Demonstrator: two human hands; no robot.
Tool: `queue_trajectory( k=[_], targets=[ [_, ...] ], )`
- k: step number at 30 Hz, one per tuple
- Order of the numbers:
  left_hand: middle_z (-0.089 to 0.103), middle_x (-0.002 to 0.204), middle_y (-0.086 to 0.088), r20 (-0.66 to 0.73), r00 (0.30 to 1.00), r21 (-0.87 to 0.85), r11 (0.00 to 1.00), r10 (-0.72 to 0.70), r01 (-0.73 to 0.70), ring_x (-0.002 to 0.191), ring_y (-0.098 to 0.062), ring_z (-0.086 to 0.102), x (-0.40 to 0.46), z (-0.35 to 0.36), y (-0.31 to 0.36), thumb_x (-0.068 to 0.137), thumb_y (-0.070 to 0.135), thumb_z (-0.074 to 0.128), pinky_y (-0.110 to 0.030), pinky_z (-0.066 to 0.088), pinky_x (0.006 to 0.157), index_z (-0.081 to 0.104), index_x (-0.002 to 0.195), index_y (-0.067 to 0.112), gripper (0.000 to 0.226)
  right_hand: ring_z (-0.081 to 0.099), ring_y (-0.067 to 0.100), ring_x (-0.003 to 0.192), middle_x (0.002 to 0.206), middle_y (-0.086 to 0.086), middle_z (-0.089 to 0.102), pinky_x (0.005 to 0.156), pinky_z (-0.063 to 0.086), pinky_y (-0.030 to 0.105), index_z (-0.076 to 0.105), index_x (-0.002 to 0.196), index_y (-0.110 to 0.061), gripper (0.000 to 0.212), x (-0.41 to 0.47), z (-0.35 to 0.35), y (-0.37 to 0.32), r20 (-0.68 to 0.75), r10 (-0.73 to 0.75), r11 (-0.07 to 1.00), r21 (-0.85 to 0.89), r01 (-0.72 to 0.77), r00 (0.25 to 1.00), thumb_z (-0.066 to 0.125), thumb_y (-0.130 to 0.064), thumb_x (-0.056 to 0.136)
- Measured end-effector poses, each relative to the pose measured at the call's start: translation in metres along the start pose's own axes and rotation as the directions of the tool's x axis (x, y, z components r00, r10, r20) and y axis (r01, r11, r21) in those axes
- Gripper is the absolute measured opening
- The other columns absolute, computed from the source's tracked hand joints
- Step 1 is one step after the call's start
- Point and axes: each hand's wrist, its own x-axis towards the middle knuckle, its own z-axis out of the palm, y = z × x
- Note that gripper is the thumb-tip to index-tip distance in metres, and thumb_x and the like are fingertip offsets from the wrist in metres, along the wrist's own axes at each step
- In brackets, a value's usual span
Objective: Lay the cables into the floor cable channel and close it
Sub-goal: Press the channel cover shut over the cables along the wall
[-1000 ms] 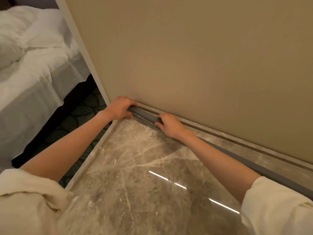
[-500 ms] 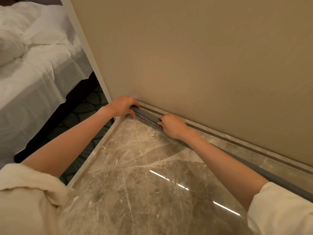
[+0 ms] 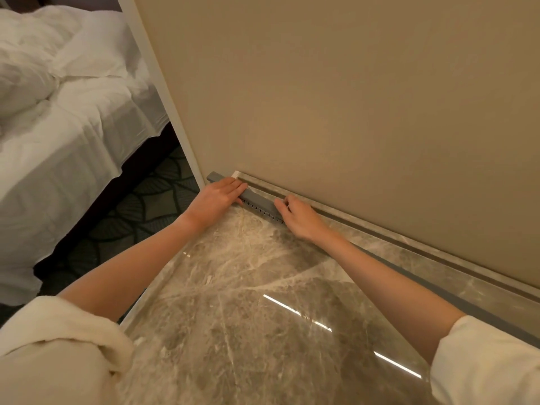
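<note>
Grey cable channel (image 3: 258, 200) along the foot of the beige wall (image 3: 350, 112), running from centre frame down to the lower right edge. Near end lifted slightly off the marble floor (image 3: 248, 287), row of small teeth visible along its underside edge between the two hands. Far tip poking out past the wall corner at centre left. Cables not visible.

Left hand (image 3: 217, 197) flat on top of the channel's end, fingers (image 3: 233, 185) extended and close together, pressing rather than gripping; nothing enclosed. Right hand (image 3: 301, 217) just beside it toward the right, fingers curled over the channel's top edge; whether thumb closes underneath, cannot tell. Short bare stretch of channel between the hands.

Marble skirting strip (image 3: 409, 247) behind the channel, against the wall. Pale rolled sleeves (image 3: 58, 331) at lower left and lower right. White bed (image 3: 58, 112) in upper left, patterned carpet (image 3: 152, 206) beneath it.
</note>
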Motion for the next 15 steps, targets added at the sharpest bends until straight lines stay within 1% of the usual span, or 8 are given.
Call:
queue_trajectory(
  k=[2,4,6,8,10,11,13,15],
  targets=[
    [0.07,0.113,-0.02,-0.013,1.0,-0.001,1.0,-0.011,0.011,0.102,-0.036,0.068,-0.001,0.003,0.0,0.07,-0.001,0.079,-0.048,0.055,0.087,0.063,0.117,-0.001,0.049,0.061,0.029,0.065,0.065,0.006,0.06,0.065,0.046,0.035,0.052,0.072,-0.01,0.054,0.012,0.002,-0.009,0.015,0.074,0.992,0.103,-0.075,0.997,0.021,-0.043,0.101],
    [0.07,0.113,-0.019,-0.031,0.999,-0.013,1.0,-0.007,0.007,0.102,-0.034,0.068,-0.001,0.006,-0.001,0.067,-0.004,0.08,-0.047,0.054,0.088,0.063,0.117,-0.001,0.053,0.064,0.026,0.051,0.06,0.015,0.067,0.062,0.051,0.033,0.063,0.069,-0.001,0.071,0.023,0.006,-0.019,0.074,0.137,0.98,0.139,-0.146,0.988,0.015,-0.043,0.101],
    [0.069,0.115,-0.019,-0.058,0.998,-0.03,1.0,-0.007,0.006,0.104,-0.033,0.068,-0.001,0.008,0.001,0.065,-0.006,0.08,-0.046,0.052,0.091,0.063,0.117,-0.002,0.054,0.061,0.021,0.043,0.055,0.012,0.068,0.06,0.052,0.029,0.066,0.062,-0.001,0.079,0.029,0.01,-0.027,0.084,0.178,0.982,0.049,-0.183,0.98,0.011,-0.043,0.1],
    [0.069,0.115,-0.019,-0.08,0.997,-0.032,0.999,-0.002,-0.001,0.104,-0.032,0.068,-0.001,0.011,0.002,0.066,-0.005,0.081,-0.045,0.05,0.093,0.063,0.116,-0.002,0.053,0.062,0.024,0.047,0.053,0.009,0.065,0.066,0.054,0.032,0.061,0.054,-0.007,0.076,0.034,0.014,-0.035,0.033,0.2,0.979,-0.051,-0.199,0.979,0.012,-0.04,0.101],
    [0.07,0.114,-0.019,-0.097,0.995,-0.027,1.0,-0.017,0.014,0.105,-0.03,0.068,-0.003,0.013,0.003,0.067,-0.003,0.081,-0.044,0.051,0.094,0.064,0.115,-0.002,0.051,0.059,0.026,0.05,0.051,0.008,0.06,0.069,0.055,0.033,0.057,0.053,-0.01,0.068,0.035,0.014,-0.041,0.009,0.215,0.974,-0.074,-0.213,0.977,0.014,-0.033,0.1],
    [0.07,0.115,-0.019,-0.101,0.995,-0.027,0.999,-0.025,0.022,0.105,-0.03,0.068,-0.003,0.013,0.003,0.068,-0.002,0.081,-0.044,0.052,0.094,0.064,0.115,-0.002,0.05,0.057,0.025,0.047,0.049,0.007,0.058,0.064,0.054,0.032,0.056,0.055,-0.01,0.063,0.035,0.012,-0.042,0.023,0.225,0.973,-0.064,-0.223,0.974,0.016,-0.029,0.1],
    [0.068,0.116,-0.02,-0.104,0.995,-0.015,1.0,-0.006,0.004,0.107,-0.031,0.067,-0.003,0.011,0.002,0.074,0.002,0.077,-0.045,0.052,0.094,0.063,0.117,-0.003,0.045,0.054,0.021,0.039,0.05,0.007,0.058,0.048,0.046,0.029,0.055,0.063,-0.008,0.05,0.034,0.008,-0.043,0.097,0.25,0.968,-0.041,-0.247,0.964,0.02,-0.02,0.096],
    [0.066,0.119,-0.022,-0.116,0.992,0.02,0.999,0.051,-0.049,0.109,-0.033,0.065,-0.004,0.008,0.0,0.086,0.013,0.063,-0.046,0.051,0.096,0.059,0.12,-0.004,0.038,0.053,0.021,0.038,0.054,0.01,0.06,0.04,0.04,0.026,0.052,0.068,-0.007,0.042,0.032,0.002,-0.044,0.169,0.271,0.962,-0.018,-0.272,0.948,0.022,-0.016,0.094]
  ],
)
